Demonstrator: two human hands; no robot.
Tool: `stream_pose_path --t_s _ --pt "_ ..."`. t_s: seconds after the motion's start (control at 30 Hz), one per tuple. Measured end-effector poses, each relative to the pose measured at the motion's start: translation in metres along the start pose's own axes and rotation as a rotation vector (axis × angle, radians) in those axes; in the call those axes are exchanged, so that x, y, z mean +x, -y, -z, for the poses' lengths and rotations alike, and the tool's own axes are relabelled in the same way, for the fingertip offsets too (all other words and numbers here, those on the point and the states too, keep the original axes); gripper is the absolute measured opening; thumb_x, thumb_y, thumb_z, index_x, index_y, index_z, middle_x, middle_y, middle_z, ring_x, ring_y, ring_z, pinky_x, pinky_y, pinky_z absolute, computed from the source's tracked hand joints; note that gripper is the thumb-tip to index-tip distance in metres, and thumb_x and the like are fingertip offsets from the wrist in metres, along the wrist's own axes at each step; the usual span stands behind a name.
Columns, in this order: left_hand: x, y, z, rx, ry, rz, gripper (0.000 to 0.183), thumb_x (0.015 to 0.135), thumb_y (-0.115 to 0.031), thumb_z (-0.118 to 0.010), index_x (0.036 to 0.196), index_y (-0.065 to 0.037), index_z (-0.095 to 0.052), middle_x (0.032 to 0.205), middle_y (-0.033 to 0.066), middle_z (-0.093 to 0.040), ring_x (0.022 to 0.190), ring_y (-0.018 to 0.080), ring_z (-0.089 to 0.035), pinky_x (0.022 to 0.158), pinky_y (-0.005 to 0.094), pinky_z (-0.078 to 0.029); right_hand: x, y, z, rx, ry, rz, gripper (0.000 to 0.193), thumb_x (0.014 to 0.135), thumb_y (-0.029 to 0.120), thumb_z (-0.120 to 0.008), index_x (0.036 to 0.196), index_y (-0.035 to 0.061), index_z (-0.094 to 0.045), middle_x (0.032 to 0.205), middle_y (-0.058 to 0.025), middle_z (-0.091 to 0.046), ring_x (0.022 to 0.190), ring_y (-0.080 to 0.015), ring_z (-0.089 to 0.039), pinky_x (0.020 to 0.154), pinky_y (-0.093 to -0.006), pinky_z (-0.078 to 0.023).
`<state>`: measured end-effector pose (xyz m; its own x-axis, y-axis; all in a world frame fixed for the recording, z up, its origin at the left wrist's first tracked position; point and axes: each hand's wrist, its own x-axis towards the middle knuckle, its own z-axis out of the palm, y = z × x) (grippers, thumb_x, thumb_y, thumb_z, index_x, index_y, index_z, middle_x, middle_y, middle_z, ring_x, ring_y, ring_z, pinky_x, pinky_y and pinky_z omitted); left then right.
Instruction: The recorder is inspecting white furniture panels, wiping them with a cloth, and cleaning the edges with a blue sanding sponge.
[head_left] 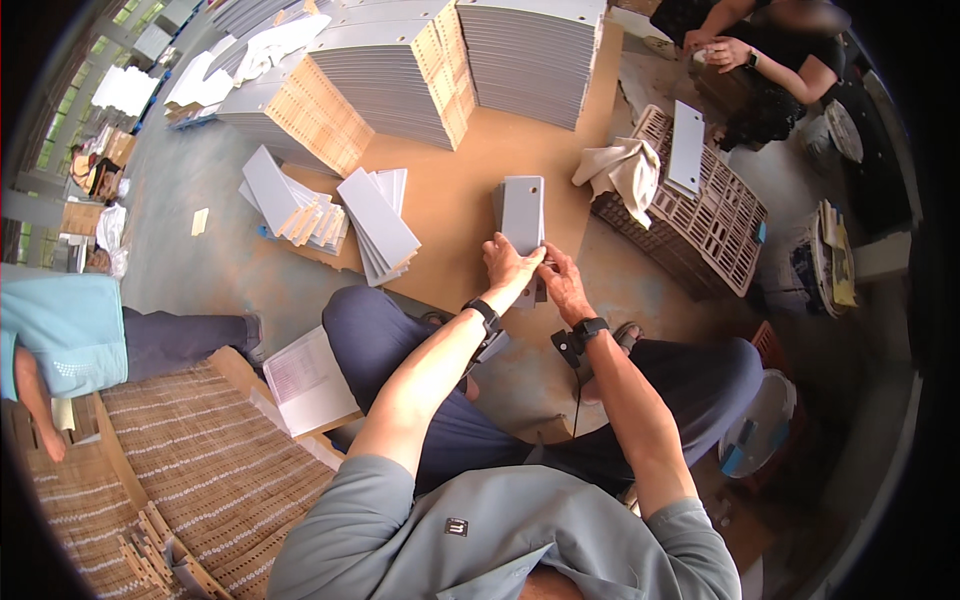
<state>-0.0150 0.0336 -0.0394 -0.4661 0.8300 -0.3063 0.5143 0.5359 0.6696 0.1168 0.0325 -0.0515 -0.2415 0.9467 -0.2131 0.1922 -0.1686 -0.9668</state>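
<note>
A small stack of narrow grey boards [522, 210], the top one with a round hole near its far end, lies in front of me on brown sheeting. My left hand [511, 264] is closed over the near part of the stack, its thumb reaching the right edge. Against that same edge my right hand [566, 285] is closed, fingertips bent in close to the left thumb. The hands partly hide the near end of the boards. To their left, more grey boards lie fanned out in a loose pile [378, 225].
Tall stacks of grey boards [385, 80] stand along the far side. Another loose pile [290, 205] has pale cut ends. At right, a brown plastic crate [690, 215] bears a cloth [622, 175] and a grey board. A co-worker [765, 65] sits beyond it; another person [65, 335] is at left.
</note>
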Motion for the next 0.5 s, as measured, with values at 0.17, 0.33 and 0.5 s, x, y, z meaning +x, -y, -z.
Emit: stream_pose_path --t_s 0.17,0.33,0.5 --pt "-0.004 -0.003 0.002 -0.114 0.029 0.033 0.101 0.075 -0.043 -0.08 0.147 0.005 -0.027 0.136 0.0305 -0.039 0.126 0.043 -0.048 0.103 0.0466 -0.047 -0.015 0.012 0.007 0.316 0.098 -0.076 0.055 0.094 0.017 -0.063 0.146 0.0088 -0.048 0.129 -0.0153 -0.059 0.116 -0.0234 -0.058 0.096 -0.0358 -0.049" --pt "-0.024 -0.013 -0.009 -0.261 -0.053 -0.205 0.089 0.082 -0.036 -0.077 0.147 0.002 -0.029 0.132 0.0263 -0.049 0.121 0.0372 -0.054 0.098 0.0441 -0.05 -0.036 0.031 0.023 0.484 0.169 -0.053 0.068 0.094 0.022 -0.068 0.153 0.0096 -0.037 0.139 -0.0122 -0.054 0.126 -0.0227 -0.051 0.106 -0.0376 -0.042" --pt "-0.046 -0.042 -0.022 -0.843 0.489 -0.258 0.076 0.09 -0.028 -0.073 0.148 -0.004 -0.03 0.129 0.0181 -0.055 0.119 0.0252 -0.056 0.097 0.0401 -0.051 -0.056 0.027 0.067 0.643 0.318 -0.092 0.088 0.088 0.034 -0.075 0.157 0.0108 -0.025 0.143 -0.008 -0.049 0.126 -0.0197 -0.047 0.107 -0.035 -0.039"
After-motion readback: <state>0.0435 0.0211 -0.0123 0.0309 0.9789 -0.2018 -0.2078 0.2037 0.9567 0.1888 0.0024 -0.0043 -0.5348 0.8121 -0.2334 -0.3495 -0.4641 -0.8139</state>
